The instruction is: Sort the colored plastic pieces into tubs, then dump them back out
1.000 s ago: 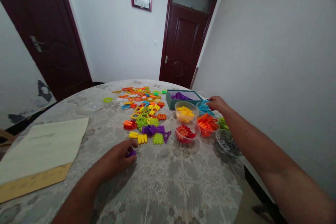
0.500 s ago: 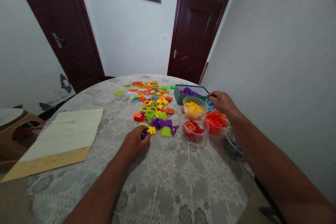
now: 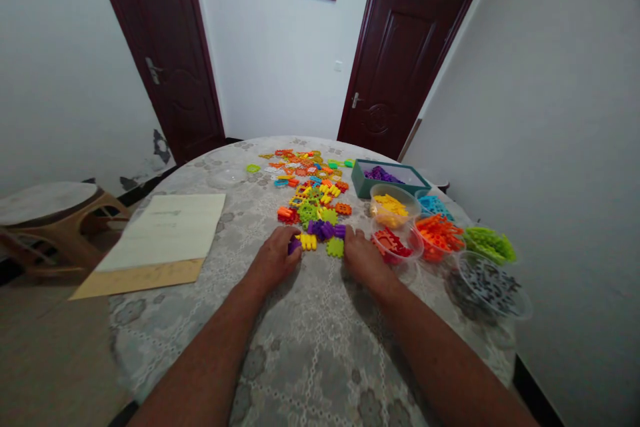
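Round bench (image 3: 310, 327) under a grey, floral-patterned cloth; pale walls beyond. Clock reference: bench centre, 12 o'clock straight ahead.

Step in hand (judged): handling small pieces at the near edge of the multicoloured loose plastic pile (image 3: 313, 193), which runs out toward 12.

Left hand (image 3: 275, 257): at 11, partly closed, thumb and fingers pinching a small purple plastic piece (image 3: 294, 245); a yellow ribbed plastic piece (image 3: 309, 242) lies just beside the fingertips.

Right hand (image 3: 367, 260): at 1, fingers curved and lowered by purple tubular plastic pieces (image 3: 340, 231) and a lime-green toothed plastic square (image 3: 335, 248). Contact appears likely; cannot tell whether anything is gripped, as the fingers hide it.

Next move (judged): any pickup calls for a narrow fingertip pinch, since neighbouring pieces touch and could drag along.

Surroundings: red plastic pieces (image 3: 393, 241) in a clear bowl at 2, the nearest bowl to the right hand; teal rectangular box (image 3: 358, 183) of purple pieces at 1; cream paper sheet (image 3: 165, 233) at 10, flat.
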A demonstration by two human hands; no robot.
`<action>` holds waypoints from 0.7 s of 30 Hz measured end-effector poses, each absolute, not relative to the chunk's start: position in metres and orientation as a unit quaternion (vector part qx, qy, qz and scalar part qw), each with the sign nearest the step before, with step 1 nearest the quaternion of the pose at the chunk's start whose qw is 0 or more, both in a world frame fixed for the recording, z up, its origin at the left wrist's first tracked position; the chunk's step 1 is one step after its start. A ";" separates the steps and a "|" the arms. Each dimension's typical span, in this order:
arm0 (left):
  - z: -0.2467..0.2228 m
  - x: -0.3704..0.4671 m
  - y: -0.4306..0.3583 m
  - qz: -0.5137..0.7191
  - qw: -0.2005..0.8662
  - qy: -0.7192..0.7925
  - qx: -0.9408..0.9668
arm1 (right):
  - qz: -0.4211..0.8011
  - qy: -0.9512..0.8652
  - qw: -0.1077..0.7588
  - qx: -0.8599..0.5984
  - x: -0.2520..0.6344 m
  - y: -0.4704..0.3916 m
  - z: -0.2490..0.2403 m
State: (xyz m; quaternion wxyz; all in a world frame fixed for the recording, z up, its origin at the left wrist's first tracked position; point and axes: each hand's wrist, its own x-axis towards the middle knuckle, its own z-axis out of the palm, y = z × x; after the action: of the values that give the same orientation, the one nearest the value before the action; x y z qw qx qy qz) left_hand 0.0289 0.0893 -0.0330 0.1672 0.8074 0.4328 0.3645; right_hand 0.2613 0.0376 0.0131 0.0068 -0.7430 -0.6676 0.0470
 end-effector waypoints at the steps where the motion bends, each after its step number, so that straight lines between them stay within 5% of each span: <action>1: -0.033 0.029 0.089 0.366 0.166 0.432 0.808 | 0.049 -0.668 0.003 -0.743 0.263 0.037 0.011; 13: -0.022 0.031 0.081 0.373 0.239 0.459 0.770 | 0.058 -0.703 -0.019 -0.708 0.272 0.029 0.020; 21: -0.007 0.034 0.078 0.404 0.516 0.449 0.607 | 0.089 -0.719 -0.022 -0.689 0.282 0.026 0.023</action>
State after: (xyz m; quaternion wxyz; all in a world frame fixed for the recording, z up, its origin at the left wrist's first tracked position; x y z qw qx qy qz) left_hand 0.0340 0.0776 -0.0065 0.5164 0.6071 0.4492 0.4038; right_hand 0.2823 0.0264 0.0231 -0.0216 -0.6885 -0.7194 0.0891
